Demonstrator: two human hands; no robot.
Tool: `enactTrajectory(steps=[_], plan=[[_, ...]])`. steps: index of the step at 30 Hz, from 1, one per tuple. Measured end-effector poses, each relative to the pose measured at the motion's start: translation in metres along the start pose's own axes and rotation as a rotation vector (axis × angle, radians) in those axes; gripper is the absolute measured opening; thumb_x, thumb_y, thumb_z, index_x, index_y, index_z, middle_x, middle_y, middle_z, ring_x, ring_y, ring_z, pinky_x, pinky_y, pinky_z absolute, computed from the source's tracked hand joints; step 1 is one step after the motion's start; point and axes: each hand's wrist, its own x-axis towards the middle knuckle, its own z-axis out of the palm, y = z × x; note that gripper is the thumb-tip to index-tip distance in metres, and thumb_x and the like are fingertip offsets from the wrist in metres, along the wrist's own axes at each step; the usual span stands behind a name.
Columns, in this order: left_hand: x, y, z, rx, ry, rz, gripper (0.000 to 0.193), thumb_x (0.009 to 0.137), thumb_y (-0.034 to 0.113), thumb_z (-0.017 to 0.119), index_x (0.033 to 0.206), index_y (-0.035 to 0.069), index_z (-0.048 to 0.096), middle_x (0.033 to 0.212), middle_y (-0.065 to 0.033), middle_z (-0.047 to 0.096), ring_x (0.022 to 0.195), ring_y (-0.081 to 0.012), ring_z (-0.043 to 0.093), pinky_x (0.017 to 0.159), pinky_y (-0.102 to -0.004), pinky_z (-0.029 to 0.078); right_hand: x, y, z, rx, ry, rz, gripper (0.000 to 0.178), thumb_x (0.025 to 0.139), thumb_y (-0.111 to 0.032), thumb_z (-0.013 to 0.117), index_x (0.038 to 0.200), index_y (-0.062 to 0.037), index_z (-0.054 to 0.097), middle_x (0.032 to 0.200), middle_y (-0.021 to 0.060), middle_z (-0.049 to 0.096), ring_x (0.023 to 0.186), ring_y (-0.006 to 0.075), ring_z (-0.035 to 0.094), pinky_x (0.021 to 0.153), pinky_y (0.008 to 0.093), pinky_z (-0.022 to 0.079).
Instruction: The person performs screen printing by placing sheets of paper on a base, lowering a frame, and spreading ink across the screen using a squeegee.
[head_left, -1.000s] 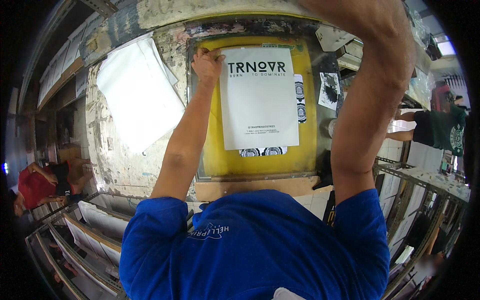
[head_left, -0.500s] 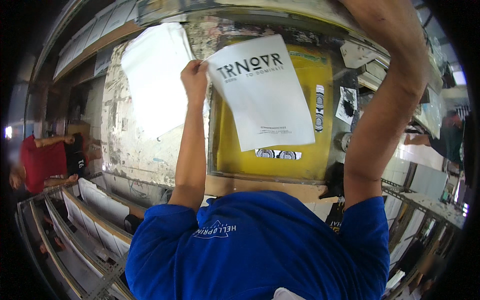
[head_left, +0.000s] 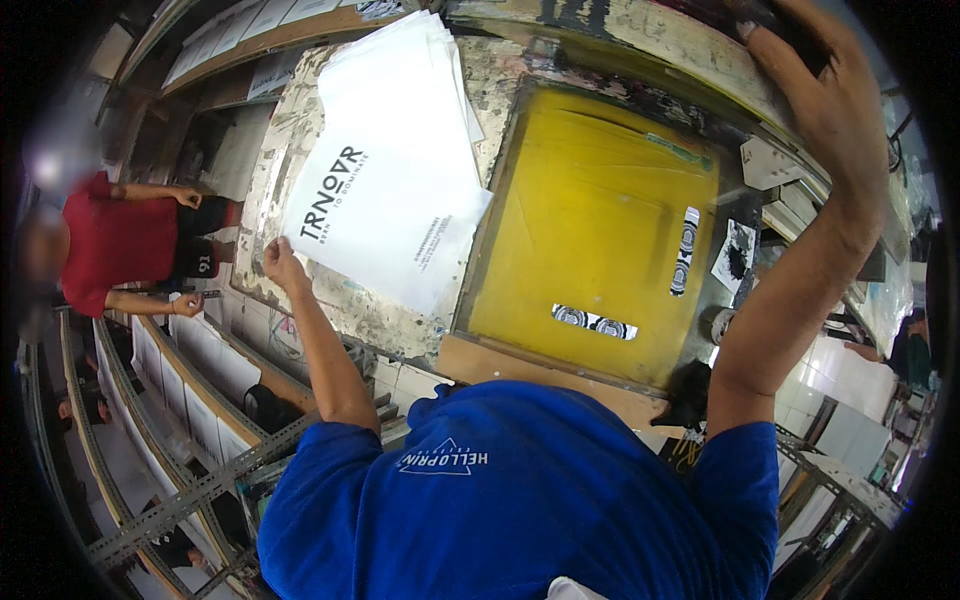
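left hand (head_left: 282, 265) grip pinching printed sheet (head_left: 375, 215) corner (over paper stack (head_left: 400, 70)) | right hand (head_left: 815, 85) grip unclear

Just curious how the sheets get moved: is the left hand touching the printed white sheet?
Touching. The head view shows the left hand pinching the lower corner of the printed sheet, with no gap between them.

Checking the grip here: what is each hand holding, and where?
Left hand pinches the printed white sheet at its near corner. Right hand grips the raised frame.
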Motion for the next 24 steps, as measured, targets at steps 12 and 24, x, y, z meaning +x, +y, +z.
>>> enactTrajectory(steps=[12,24], plan=[[-0.079,0.088,0.159,0.442,-0.110,0.797,0.031,0.077,0.013,0.089,0.105,0.005,0.078,0.107,-0.0130,0.076,0.099,-0.0308,0.069,0.090,-0.0376,0.053,-0.001,0.003,0.005,-0.006,-0.012,0.021,0.043,0.084,-0.006,0.062,0.124,0.0034,0.071,0.080,0.0088,0.074,0.059,0.0120,0.063,0.055,0.0272,0.054],[-0.134,0.078,0.240,0.529,-0.315,0.464,0.018,0.085,0.026,0.079,0.091,0.009,0.081,0.087,-0.0085,0.074,0.096,-0.0313,0.065,0.097,-0.0425,0.044,-0.001,0.017,0.000,0.074,0.025,-0.115,0.044,0.083,-0.012,0.064,0.124,0.0026,0.072,0.082,0.0107,0.075,0.062,0.0135,0.064,0.059,0.0285,0.054]])
